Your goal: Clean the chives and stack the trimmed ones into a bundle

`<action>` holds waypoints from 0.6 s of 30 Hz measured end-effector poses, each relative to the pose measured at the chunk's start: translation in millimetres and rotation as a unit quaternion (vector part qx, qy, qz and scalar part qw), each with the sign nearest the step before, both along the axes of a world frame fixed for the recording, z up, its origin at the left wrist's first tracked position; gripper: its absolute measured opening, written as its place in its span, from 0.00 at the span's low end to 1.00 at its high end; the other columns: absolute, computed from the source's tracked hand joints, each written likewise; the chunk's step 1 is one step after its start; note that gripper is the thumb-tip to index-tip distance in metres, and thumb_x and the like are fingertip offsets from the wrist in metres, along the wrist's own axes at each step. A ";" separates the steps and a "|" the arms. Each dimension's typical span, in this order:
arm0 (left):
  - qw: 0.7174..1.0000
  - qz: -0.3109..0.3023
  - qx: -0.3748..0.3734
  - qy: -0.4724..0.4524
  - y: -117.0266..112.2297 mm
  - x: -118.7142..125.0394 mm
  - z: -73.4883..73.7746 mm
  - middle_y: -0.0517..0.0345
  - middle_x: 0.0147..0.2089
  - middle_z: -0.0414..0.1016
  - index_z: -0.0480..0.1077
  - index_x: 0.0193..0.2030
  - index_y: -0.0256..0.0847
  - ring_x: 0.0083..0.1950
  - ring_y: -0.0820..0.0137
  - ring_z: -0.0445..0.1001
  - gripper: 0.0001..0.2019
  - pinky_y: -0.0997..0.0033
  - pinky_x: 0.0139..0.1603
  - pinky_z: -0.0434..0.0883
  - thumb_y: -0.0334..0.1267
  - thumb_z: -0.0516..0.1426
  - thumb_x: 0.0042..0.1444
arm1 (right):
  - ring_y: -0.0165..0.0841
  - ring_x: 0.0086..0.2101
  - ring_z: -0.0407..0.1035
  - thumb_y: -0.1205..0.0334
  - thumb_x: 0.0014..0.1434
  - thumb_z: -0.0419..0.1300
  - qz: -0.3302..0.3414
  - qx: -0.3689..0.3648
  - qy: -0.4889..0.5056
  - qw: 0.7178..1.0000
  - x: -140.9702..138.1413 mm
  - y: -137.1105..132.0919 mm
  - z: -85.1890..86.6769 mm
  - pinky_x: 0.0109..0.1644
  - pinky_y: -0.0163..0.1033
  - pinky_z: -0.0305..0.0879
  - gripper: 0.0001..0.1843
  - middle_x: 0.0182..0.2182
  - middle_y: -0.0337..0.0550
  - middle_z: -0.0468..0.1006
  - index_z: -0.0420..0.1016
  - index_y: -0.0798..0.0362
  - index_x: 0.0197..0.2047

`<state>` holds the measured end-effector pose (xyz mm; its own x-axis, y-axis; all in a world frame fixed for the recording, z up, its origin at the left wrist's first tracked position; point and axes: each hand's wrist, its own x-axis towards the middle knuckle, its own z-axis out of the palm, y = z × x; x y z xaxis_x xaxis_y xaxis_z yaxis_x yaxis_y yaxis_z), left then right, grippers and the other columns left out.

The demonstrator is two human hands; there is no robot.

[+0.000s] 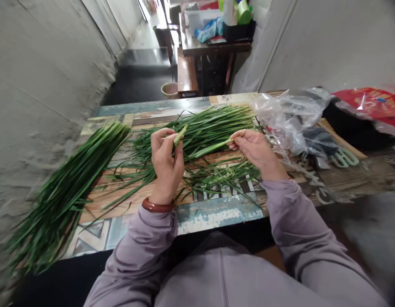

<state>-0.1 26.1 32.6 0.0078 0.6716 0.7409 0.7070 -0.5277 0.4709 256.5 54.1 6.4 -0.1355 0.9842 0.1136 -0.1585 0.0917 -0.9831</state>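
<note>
Long green garlic chives lie in a large pile (203, 123) across the middle of the table, pale ends toward the right. My left hand (168, 160) is closed on a few chive stalks (181, 133), their pale ends poking up past the fingers. In my right hand (253, 149), thumb and fingertips pinch the pale end of a chive stalk (213, 149) that stretches left toward the pile. Below the hands is a loose heap of chive scraps (223, 177). A neat bundle of chives (76, 192) lies at the left, its leaf tips hanging over the table edge.
Clear plastic bags (286, 115), scissors with pale green handles (344, 157) and a red package (373, 104) crowd the table's right side. A wall (40, 72) borders the left. Beyond the table (213, 217) stand a bench (186, 70), a basket (170, 89) and another table (200, 49).
</note>
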 end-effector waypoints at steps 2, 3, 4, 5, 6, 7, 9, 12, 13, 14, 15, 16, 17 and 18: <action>0.999 0.013 0.030 0.013 -0.7 -2.5 0.2 0.47 0.58 0.67 0.72 0.46 0.40 0.51 0.66 0.70 0.09 0.63 0.54 0.67 0.37 0.52 0.66 | 0.28 0.31 0.75 0.50 0.52 0.69 0.001 -0.005 -0.030 1.000 -2.4 1.1 -3.8 0.37 0.35 0.71 0.14 0.30 0.39 0.82 0.79 0.50 0.37; 0.999 0.017 0.031 0.026 -0.7 -3.7 -1.2 0.47 0.59 0.68 0.72 0.47 0.41 0.52 0.65 0.70 0.09 0.62 0.54 0.67 0.37 0.52 0.66 | 0.29 0.31 0.75 0.49 0.53 0.69 -0.006 0.000 -0.052 0.999 -3.4 1.6 -5.7 0.38 0.35 0.72 0.14 0.30 0.39 0.82 0.80 0.51 0.37; 0.999 0.019 0.024 0.043 -0.6 -4.5 -3.3 0.47 0.57 0.70 0.72 0.47 0.41 0.52 0.65 0.70 0.09 0.62 0.54 0.66 0.37 0.52 0.66 | 0.29 0.31 0.76 0.49 0.53 0.69 -0.015 0.006 -0.073 0.997 -4.3 2.0 -7.3 0.38 0.36 0.72 0.15 0.30 0.40 0.82 0.80 0.51 0.37; 0.998 0.015 0.010 0.059 -0.7 -4.5 -5.8 0.49 0.53 0.73 0.72 0.47 0.42 0.51 0.65 0.71 0.09 0.63 0.52 0.66 0.37 0.52 0.66 | 0.30 0.31 0.76 0.49 0.53 0.69 -0.023 0.012 -0.090 0.996 -5.2 2.1 -8.6 0.38 0.36 0.72 0.15 0.30 0.40 0.82 0.80 0.51 0.37; 0.997 0.004 -0.012 0.073 -1.2 -3.6 -8.3 0.50 0.48 0.75 0.72 0.48 0.42 0.48 0.66 0.72 0.10 0.65 0.49 0.67 0.37 0.51 0.66 | 0.30 0.31 0.76 0.49 0.52 0.69 -0.026 0.016 -0.101 0.994 -6.1 1.8 -9.5 0.38 0.36 0.72 0.15 0.30 0.40 0.82 0.80 0.51 0.37; 0.996 -0.014 -0.039 0.084 -2.0 -1.9 -10.6 0.52 0.44 0.76 0.72 0.48 0.42 0.45 0.67 0.73 0.10 0.68 0.46 0.67 0.37 0.50 0.67 | 0.30 0.32 0.76 0.49 0.52 0.69 -0.023 0.016 -0.106 0.994 -7.3 1.0 -10.0 0.38 0.36 0.71 0.14 0.29 0.40 0.82 0.81 0.51 0.36; 0.987 -0.064 -0.109 0.099 -4.5 3.7 -13.7 0.54 0.40 0.77 0.71 0.49 0.41 0.39 0.69 0.73 0.11 0.71 0.40 0.66 0.38 0.49 0.68 | 0.30 0.31 0.75 0.50 0.52 0.69 0.000 0.008 -0.106 0.994 -10.4 -1.8 -10.0 0.38 0.36 0.71 0.14 0.29 0.39 0.82 0.81 0.51 0.36; 0.964 -0.121 -0.207 0.119 -8.7 12.9 -13.6 0.55 0.41 0.78 0.70 0.50 0.42 0.39 0.69 0.74 0.12 0.72 0.37 0.66 0.41 0.49 0.68 | 0.30 0.31 0.75 0.51 0.50 0.70 0.039 -0.015 -0.096 0.994 -18.1 -7.5 -8.2 0.38 0.36 0.71 0.13 0.29 0.39 0.82 0.81 0.51 0.35; 0.957 -0.134 -0.225 0.124 -9.6 15.0 -12.9 0.54 0.42 0.78 0.70 0.51 0.42 0.40 0.68 0.75 0.13 0.72 0.39 0.66 0.42 0.49 0.68 | 0.30 0.31 0.76 0.51 0.50 0.70 0.049 -0.022 -0.092 0.994 -21.1 -9.3 -7.5 0.38 0.36 0.71 0.14 0.29 0.38 0.82 0.81 0.52 0.35; 0.953 -0.143 -0.236 0.125 -10.1 16.6 -12.2 0.54 0.43 0.78 0.69 0.51 0.41 0.42 0.68 0.75 0.13 0.71 0.40 0.67 0.43 0.48 0.68 | 0.30 0.31 0.76 0.51 0.49 0.71 0.058 -0.028 -0.086 0.994 -24.2 -10.9 -6.7 0.38 0.36 0.72 0.14 0.29 0.38 0.81 0.80 0.52 0.35; 0.950 -0.151 -0.242 0.126 -10.3 17.6 -11.6 0.53 0.44 0.77 0.69 0.50 0.41 0.43 0.67 0.75 0.14 0.70 0.41 0.67 0.43 0.47 0.69 | 0.30 0.31 0.76 0.51 0.49 0.71 0.064 -0.033 -0.079 0.994 -27.0 -12.2 -5.9 0.38 0.36 0.72 0.14 0.28 0.38 0.81 0.80 0.52 0.34; 0.948 -0.158 -0.246 0.129 -10.2 18.2 -11.3 0.52 0.44 0.77 0.70 0.49 0.40 0.43 0.67 0.74 0.14 0.70 0.42 0.67 0.43 0.46 0.69 | 0.30 0.31 0.76 0.52 0.48 0.71 0.070 -0.035 -0.072 0.994 -29.5 -13.3 -5.2 0.38 0.37 0.73 0.14 0.28 0.37 0.81 0.79 0.52 0.34; 0.945 -0.164 -0.248 0.133 -9.9 18.4 -11.2 0.52 0.43 0.76 0.70 0.47 0.40 0.43 0.67 0.73 0.15 0.69 0.42 0.67 0.42 0.45 0.70 | 0.30 0.30 0.76 0.51 0.48 0.71 0.073 -0.035 -0.064 0.995 -31.6 -14.0 -4.6 0.39 0.37 0.73 0.15 0.28 0.37 0.81 0.78 0.52 0.33; 0.944 -0.167 -0.249 0.138 -9.5 18.5 -11.4 0.52 0.42 0.75 0.70 0.46 0.40 0.42 0.67 0.73 0.15 0.69 0.41 0.67 0.42 0.45 0.70 | 0.30 0.31 0.76 0.51 0.47 0.72 0.073 -0.034 -0.059 0.995 -33.2 -14.6 -4.1 0.39 0.37 0.74 0.15 0.28 0.36 0.80 0.78 0.52 0.33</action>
<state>18.4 16.6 21.2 0.4270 0.8623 0.2722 0.6731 -0.5041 0.5410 223.3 39.5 2.3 -0.2864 0.9578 0.0229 -0.0481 0.0095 -0.9988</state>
